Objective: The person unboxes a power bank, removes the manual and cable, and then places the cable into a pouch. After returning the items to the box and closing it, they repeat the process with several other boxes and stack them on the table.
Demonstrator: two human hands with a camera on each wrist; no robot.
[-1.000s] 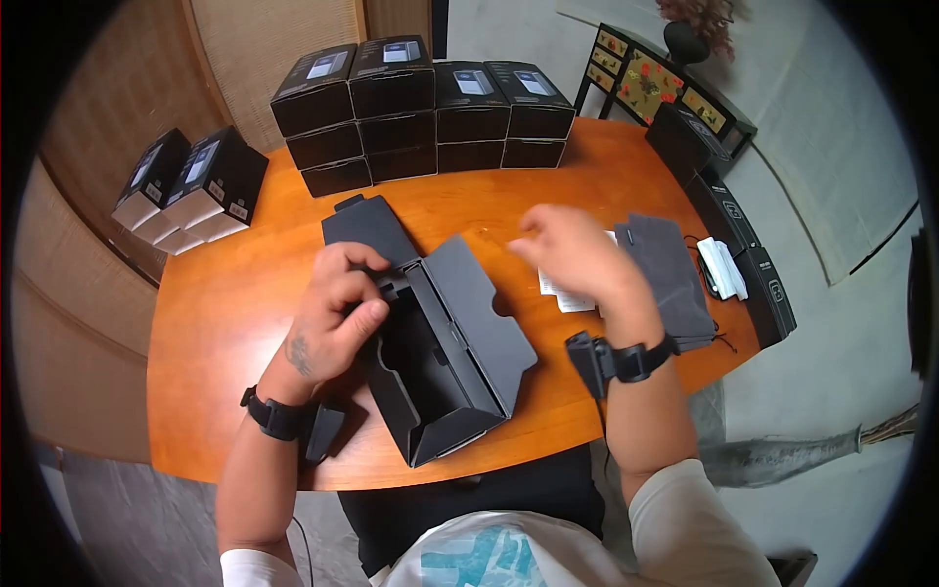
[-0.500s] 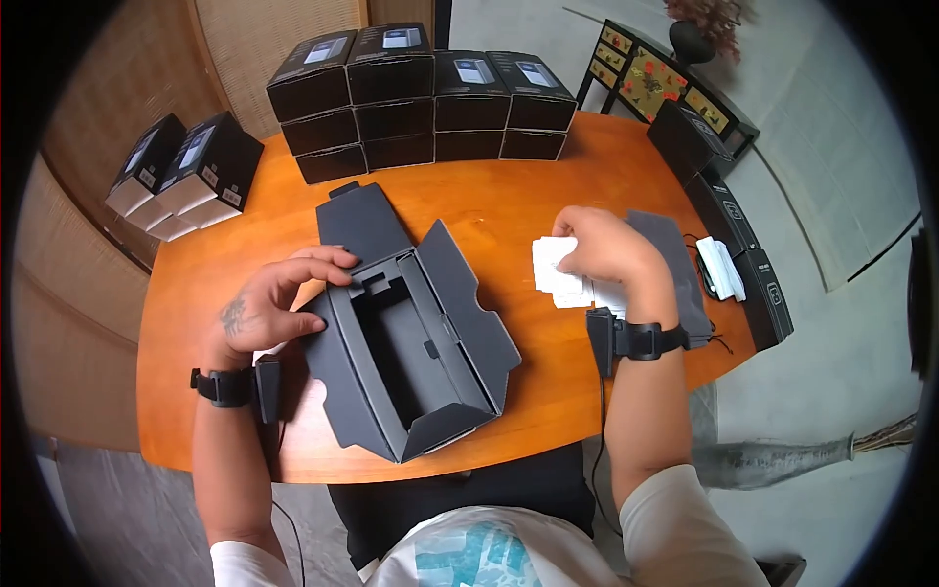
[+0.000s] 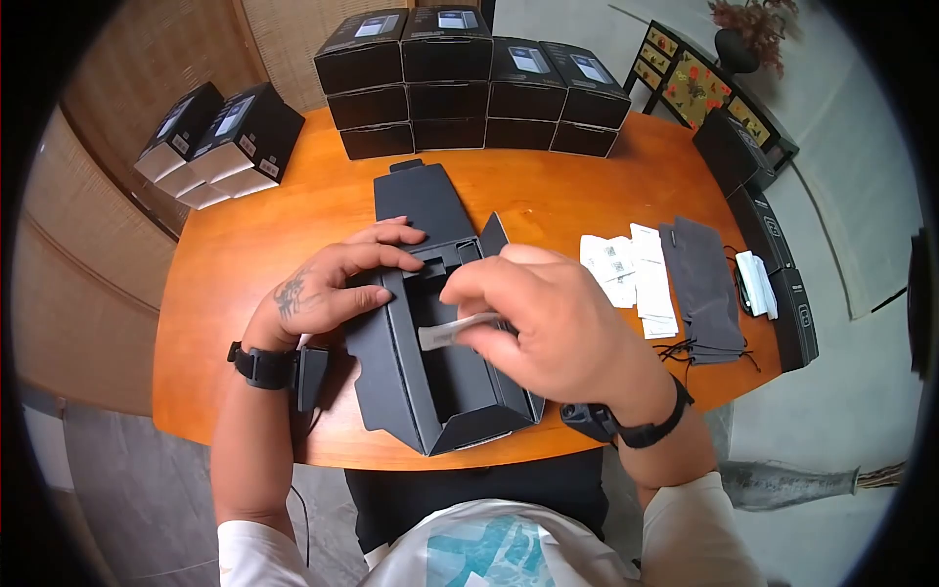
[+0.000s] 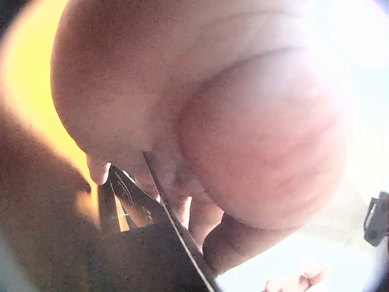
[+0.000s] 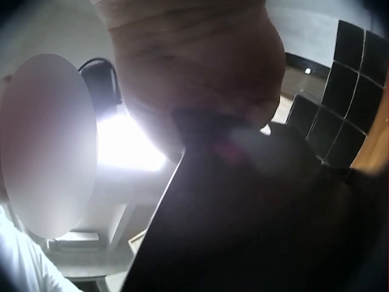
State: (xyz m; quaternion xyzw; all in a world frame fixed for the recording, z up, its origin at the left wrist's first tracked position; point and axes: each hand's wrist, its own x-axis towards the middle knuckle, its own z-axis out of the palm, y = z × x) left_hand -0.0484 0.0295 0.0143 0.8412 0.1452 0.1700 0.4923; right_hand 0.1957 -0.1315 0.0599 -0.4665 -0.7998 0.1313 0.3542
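Note:
In the head view an unfolded black box (image 3: 427,372) lies on the table, its flaps spread and its inside visible. My left hand (image 3: 337,284) rests along its left edge, the fingertips at the upper left corner of the opening and the thumb on the side flap. Over the opening, my right hand (image 3: 548,323) pinches a small white packet (image 3: 445,335) between thumb and fingers. The left wrist view shows my left palm (image 4: 200,109) close up against a dark box edge. My right palm (image 5: 200,67) fills the top of the right wrist view.
White papers (image 3: 652,279) and a grey cloth pouch (image 3: 706,293) lie to the right, beside a folded white bundle (image 3: 755,284). Stacked black boxes (image 3: 450,98) stand at the back, a smaller stack (image 3: 245,137) at the back left. More dark boxes (image 3: 768,230) line the right edge.
My right hand has moved left from the white papers to above the box, carrying a white packet. My left hand stays at the box's left edge. The whole head view has shifted.

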